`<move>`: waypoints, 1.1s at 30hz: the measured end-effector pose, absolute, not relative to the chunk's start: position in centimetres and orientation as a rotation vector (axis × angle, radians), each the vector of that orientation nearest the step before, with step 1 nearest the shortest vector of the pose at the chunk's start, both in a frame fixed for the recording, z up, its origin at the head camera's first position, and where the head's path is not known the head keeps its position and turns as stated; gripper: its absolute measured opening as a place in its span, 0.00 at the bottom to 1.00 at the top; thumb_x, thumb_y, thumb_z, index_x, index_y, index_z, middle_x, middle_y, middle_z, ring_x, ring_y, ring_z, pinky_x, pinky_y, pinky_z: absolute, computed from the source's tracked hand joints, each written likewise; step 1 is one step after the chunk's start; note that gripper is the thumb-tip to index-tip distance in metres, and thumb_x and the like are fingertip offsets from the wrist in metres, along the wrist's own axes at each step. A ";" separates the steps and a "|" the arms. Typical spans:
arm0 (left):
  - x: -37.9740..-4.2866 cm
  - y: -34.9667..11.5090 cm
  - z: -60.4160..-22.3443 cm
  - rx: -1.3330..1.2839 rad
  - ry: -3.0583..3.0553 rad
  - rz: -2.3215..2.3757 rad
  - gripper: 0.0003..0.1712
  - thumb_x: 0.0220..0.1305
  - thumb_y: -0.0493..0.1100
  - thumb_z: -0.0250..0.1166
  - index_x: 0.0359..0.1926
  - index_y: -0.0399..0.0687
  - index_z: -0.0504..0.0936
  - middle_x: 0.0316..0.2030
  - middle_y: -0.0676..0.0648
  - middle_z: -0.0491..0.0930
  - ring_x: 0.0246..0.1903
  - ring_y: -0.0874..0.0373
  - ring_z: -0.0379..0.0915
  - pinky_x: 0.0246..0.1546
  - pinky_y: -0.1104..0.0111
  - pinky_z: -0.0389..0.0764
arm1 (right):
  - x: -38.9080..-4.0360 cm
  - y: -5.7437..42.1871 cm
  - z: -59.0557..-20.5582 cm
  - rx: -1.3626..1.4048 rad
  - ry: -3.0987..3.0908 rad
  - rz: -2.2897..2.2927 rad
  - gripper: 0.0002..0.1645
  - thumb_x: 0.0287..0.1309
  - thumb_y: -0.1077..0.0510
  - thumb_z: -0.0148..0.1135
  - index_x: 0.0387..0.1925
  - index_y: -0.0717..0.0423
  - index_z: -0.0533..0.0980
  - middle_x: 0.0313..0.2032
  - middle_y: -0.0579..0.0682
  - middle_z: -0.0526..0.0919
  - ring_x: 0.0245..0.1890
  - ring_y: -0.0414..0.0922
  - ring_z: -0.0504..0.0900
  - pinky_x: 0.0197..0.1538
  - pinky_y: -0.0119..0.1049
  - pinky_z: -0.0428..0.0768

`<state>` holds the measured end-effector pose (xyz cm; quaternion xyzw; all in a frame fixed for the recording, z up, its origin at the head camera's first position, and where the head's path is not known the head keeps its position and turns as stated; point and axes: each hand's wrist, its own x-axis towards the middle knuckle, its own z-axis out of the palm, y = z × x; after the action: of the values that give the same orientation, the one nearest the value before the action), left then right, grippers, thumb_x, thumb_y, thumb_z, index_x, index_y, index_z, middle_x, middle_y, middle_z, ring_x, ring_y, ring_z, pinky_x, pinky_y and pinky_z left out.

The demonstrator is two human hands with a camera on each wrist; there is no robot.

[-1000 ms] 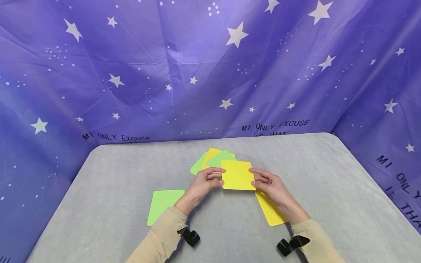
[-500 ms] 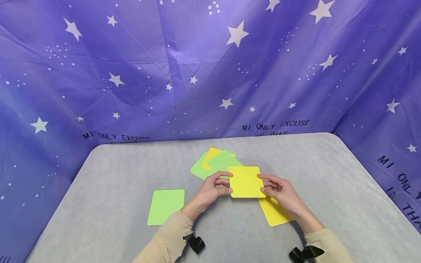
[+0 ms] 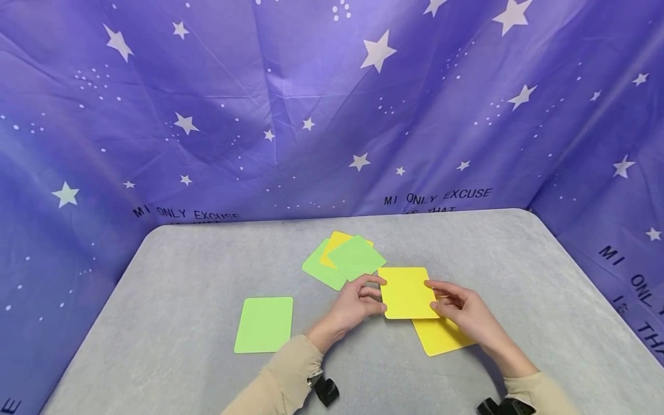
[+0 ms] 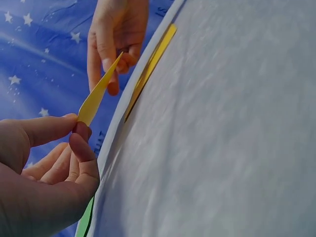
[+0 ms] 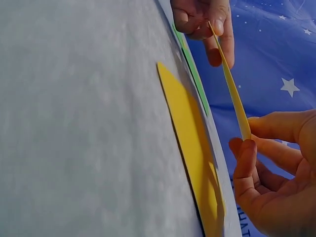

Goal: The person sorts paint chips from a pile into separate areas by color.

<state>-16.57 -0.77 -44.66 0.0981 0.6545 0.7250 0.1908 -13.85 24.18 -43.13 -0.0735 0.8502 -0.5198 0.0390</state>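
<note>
Between left hand [image 3: 353,306] and right hand [image 3: 471,313], which pinch its opposite edges, the upper yellow card [image 3: 408,293] hangs above the desk [image 3: 181,271]; the lower yellow card [image 3: 441,337] lies below (partly hidden), nearer the right hand.

Both arms [image 3: 282,377] reach forward and angle inward; the left hand [image 3: 350,305] and right hand [image 3: 469,311] face each other, apart, each pinching between thumb [image 3: 374,308] and bent fingers [image 3: 368,279]

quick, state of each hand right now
Left hand: holding a yellow card, pinched at its left edge.
Right hand: holding the same yellow card, pinched at its right edge.
</note>
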 end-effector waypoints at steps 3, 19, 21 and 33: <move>-16.2 0.0 -44.7 0.285 1.857 2.033 0.24 0.52 0.23 0.66 0.52 0.36 0.76 0.35 0.42 0.82 0.27 0.62 0.76 0.32 0.73 0.75 | -13.7 24.8 -43.1 -0.247 2.621 -1.590 0.25 0.59 0.66 0.64 0.58 0.69 0.73 0.47 0.62 0.78 0.35 0.38 0.77 0.36 0.30 0.78; -14.6 2.6 -44.9 0.469 2.220 1.690 0.24 0.48 0.25 0.71 0.47 0.37 0.74 0.29 0.52 0.72 0.24 0.68 0.73 0.27 0.75 0.75 | -12.2 27.1 -43.6 -0.313 2.731 -1.465 0.22 0.57 0.69 0.64 0.54 0.71 0.75 0.40 0.56 0.78 0.31 0.35 0.74 0.31 0.29 0.76; -14.4 2.8 -44.7 0.496 2.260 1.649 0.25 0.48 0.26 0.72 0.48 0.37 0.74 0.29 0.52 0.72 0.24 0.69 0.73 0.27 0.75 0.75 | -12.1 27.4 -43.8 -0.315 2.723 -1.467 0.22 0.56 0.70 0.64 0.53 0.73 0.74 0.39 0.56 0.78 0.30 0.36 0.73 0.30 0.30 0.75; -14.0 4.0 -43.9 0.580 2.496 1.327 0.15 0.52 0.33 0.70 0.44 0.39 0.82 0.30 0.54 0.72 0.30 0.66 0.65 0.32 0.77 0.69 | -11.3 28.5 -44.1 -0.185 2.652 -1.418 0.24 0.57 0.70 0.63 0.55 0.76 0.71 0.39 0.56 0.78 0.29 0.37 0.71 0.28 0.31 0.74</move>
<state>-14.02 3.99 -43.87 0.1993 0.8579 0.4561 0.1279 -11.25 28.49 -44.06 -0.0614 0.8784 -0.4697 0.0640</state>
